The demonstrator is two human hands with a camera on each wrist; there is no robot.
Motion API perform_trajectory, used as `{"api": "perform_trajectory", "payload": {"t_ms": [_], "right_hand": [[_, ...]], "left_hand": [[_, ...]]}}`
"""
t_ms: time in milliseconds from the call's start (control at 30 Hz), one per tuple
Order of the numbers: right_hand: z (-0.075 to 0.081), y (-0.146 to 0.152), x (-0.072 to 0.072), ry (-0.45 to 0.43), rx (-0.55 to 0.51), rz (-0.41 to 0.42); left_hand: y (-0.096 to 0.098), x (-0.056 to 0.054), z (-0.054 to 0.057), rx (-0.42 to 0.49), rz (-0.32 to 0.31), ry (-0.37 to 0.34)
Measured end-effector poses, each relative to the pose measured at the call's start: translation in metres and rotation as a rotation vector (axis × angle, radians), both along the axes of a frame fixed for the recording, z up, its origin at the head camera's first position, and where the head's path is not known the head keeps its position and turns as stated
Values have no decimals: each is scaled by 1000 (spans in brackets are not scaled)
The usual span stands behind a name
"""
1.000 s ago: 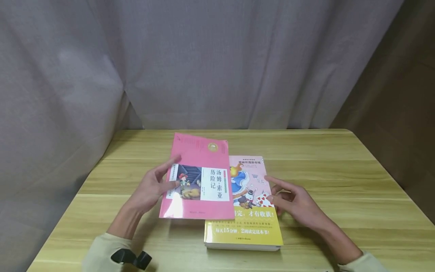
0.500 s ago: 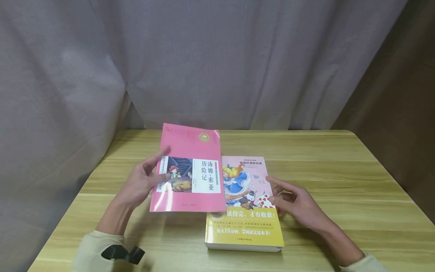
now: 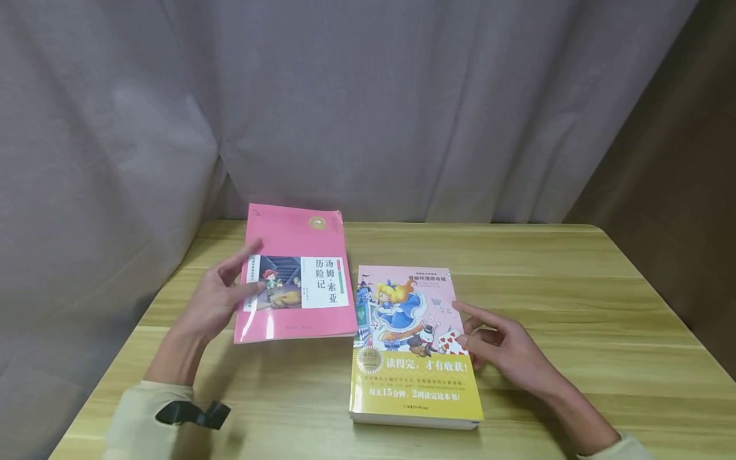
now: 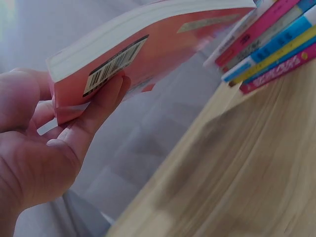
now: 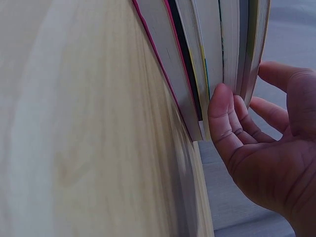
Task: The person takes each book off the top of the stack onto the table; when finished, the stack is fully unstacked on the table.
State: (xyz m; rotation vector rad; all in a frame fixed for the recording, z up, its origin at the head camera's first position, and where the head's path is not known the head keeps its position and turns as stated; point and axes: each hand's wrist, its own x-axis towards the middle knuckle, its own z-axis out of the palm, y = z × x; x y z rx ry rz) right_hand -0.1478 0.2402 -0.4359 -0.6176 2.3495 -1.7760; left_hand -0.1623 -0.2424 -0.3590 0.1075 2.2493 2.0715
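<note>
Now the left hand (image 3: 208, 301), fingers clamped on a glossy pink paperback (image 3: 296, 278), has carried it leftward above the wood-grain worktop (image 3: 575, 275); the pink-and-yellow-topped stack of books (image 3: 415, 348) lies uncovered, seemingly separated. Right hand (image 3: 507, 346): fingers apart, touching the stack's right edge.

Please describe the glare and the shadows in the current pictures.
Head view: bright glare near the lower left of the pink book; left wrist view: soft shadow across the tabletop; right wrist view: darker shadow beside the book stack.
</note>
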Motion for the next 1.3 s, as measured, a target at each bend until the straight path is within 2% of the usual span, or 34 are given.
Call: {"api": "perform_trajectory", "payload": {"t_ms": [133,267,600,900,1300], "right_hand": [[0,0,0,-6,-5,3],[0,0,0,-18,-5,-2],[0,0,1,-19,3,-13],[-1,0,1,-14,0,-10],[-1,0,1,-9,-9,-2]], "left_hand": [[-13,-3,-6,-3,48,-47],[-25,-8,-14,-45,85,-85],[-50,-19,-32,-121,104,-150],[-64,-27,-32,-180,126,-184],[-82,-45,-31,-205,70,-188]]}}
